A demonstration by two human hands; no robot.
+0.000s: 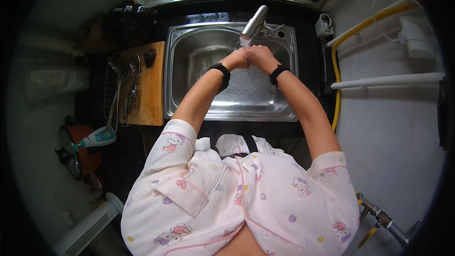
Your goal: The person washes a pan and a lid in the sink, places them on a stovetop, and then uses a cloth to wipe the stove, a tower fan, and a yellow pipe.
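Water runs from the metal faucet (254,23) onto my two hands, which meet just below its spout. My left hand (237,59) is curled, its fingers against my other hand. My right hand (260,56) is bent at the knuckles beside it. Whether anything lies between them is hidden by the fingers and the water. A black band circles each wrist. Both hands are over the stainless steel sink (231,116), where water splashes across the basin floor.
Left of the sink lies a wooden cutting board (153,89), with a wire rack of utensils (122,89) over its left part. A pump bottle (99,137) and an orange pot (85,149) stand nearer on that side. A yellow pipe (335,67) runs along the right wall.
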